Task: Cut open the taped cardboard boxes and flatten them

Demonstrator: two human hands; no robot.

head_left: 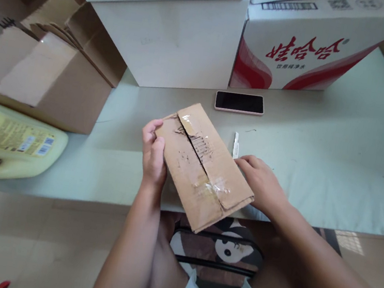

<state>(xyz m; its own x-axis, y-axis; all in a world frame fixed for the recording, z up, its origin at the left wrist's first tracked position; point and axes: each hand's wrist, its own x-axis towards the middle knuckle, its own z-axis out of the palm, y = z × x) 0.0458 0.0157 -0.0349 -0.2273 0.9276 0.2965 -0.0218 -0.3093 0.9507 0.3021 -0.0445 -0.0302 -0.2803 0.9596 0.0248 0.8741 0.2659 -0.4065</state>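
Note:
A worn brown cardboard box [206, 168] with torn spots, clear tape and a dark seam across its top is tilted above the front of the bed-like surface. My left hand [155, 152] is closed on its left edge, thumb on top. On the other side, my right hand [261, 182] is low beside the box, its fingertips at the near end of a small white utility knife [236, 144]. The fingers are bent and held together; the box hides the thumb and part of the grip.
A phone [239, 103] lies beyond the box. White cartons [179, 43] and a red-and-white water carton [298, 58] stand behind it. Large brown cartons [77, 80] and a yellow jug [48, 144] are at left. A panda-print item [233, 249] sits below the pale green surface's edge.

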